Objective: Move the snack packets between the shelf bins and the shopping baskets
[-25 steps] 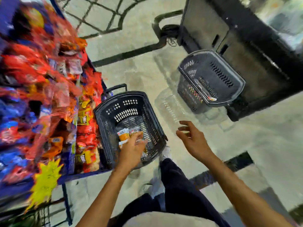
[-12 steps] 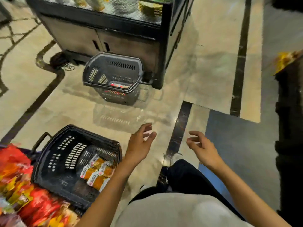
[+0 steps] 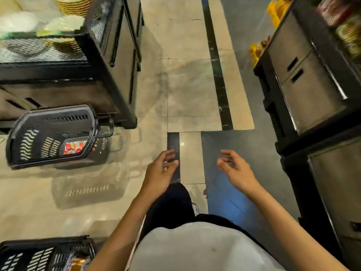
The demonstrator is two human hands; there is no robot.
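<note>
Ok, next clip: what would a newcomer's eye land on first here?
The left hand and right hand hang empty over the floor at centre, fingers loosely curled. At mid-left a black basket holds red snack packets, beside a black cabinet. A second basket peeks in bottom-left.

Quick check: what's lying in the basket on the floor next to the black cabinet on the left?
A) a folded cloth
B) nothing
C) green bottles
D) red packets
D: red snack packets show through the open top of the basket, at its right end.
</note>
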